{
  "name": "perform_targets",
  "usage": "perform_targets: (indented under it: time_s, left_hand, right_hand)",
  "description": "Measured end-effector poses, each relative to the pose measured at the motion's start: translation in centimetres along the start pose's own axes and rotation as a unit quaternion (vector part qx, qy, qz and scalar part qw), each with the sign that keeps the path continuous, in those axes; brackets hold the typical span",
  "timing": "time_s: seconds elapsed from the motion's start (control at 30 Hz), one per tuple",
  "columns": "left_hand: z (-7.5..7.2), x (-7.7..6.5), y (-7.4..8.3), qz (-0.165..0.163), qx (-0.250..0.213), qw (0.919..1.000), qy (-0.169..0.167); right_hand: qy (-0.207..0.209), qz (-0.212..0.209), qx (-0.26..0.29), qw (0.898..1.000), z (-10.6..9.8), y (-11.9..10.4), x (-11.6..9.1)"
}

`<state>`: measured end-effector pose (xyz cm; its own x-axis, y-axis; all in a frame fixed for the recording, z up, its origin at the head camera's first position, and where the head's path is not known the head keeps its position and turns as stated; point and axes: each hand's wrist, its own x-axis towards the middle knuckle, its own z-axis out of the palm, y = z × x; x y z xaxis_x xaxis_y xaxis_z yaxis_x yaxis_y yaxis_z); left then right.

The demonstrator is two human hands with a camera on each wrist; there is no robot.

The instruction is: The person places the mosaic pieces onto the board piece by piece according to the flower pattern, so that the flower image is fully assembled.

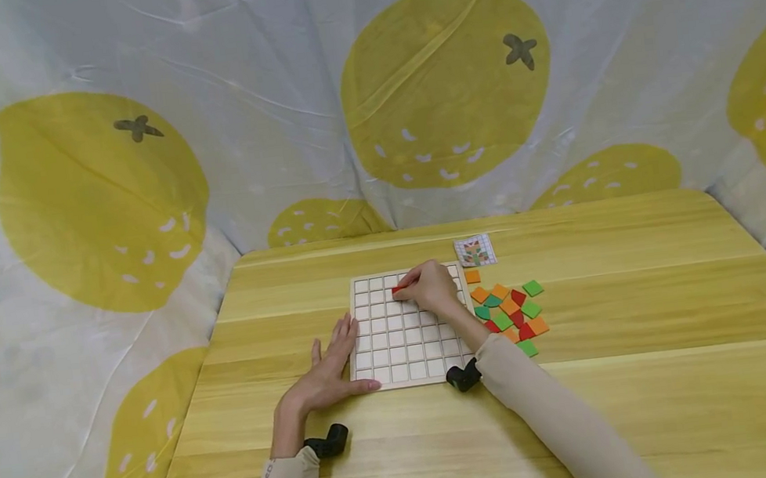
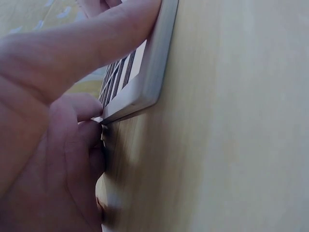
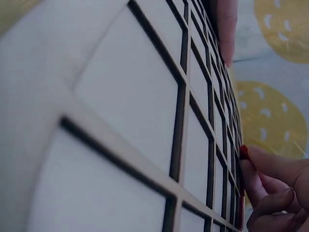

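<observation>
Right hand (image 1: 429,287) at work over the far half of the grid board (image 1: 397,338), and its thumb and fingertips pinch a red tile (image 1: 398,290)! The tile sits above the far rows, left of the board's centre line; whether it touches the board, I cannot tell. From the right wrist, another sliver of red (image 3: 241,212) shows low against the grid, too narrow to identify.

Over to the left hand (image 1: 327,373): fingers extended and loose, fingertips against the board's left edge, thumb stretched along the near edge by the near-left corner. The board lies flat around the middle of the wooden table (image 1: 659,294), its visible compartments pale and bare.

Off the board's right edge, a scatter of pieces: an orange square (image 1: 472,277) near the far-right corner, then more orange, bright green (image 1: 533,287), teal (image 1: 482,312) and red (image 1: 518,297), some touching or overlapping. Just beyond that same corner, a small patterned card (image 1: 475,250) lies towards the table's far edge.

Beige sleeves on both arms, a black device (image 1: 335,439) at each wrist, and behind the table's far edge hangs a lemon-print curtain (image 1: 447,90).
</observation>
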<state>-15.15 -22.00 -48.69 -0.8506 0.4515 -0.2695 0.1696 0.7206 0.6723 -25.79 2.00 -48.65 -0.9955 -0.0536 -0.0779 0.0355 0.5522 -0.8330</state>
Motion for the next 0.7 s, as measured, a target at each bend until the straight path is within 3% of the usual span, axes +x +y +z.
perform_targets:
  time_s: [0.23,0.7]
  left_hand:
    - [-0.01,0.01,-0.1,0.0,0.007,1.0,0.002]
    - [-0.04,-0.03,0.02,0.001,0.012,0.9999,0.003]
  right_hand:
    - [0.002,-0.01,-0.038,0.999,0.41,-0.42,-0.01]
    - [-0.014,-0.005,-0.031,0.999,0.36,-0.13,0.01]
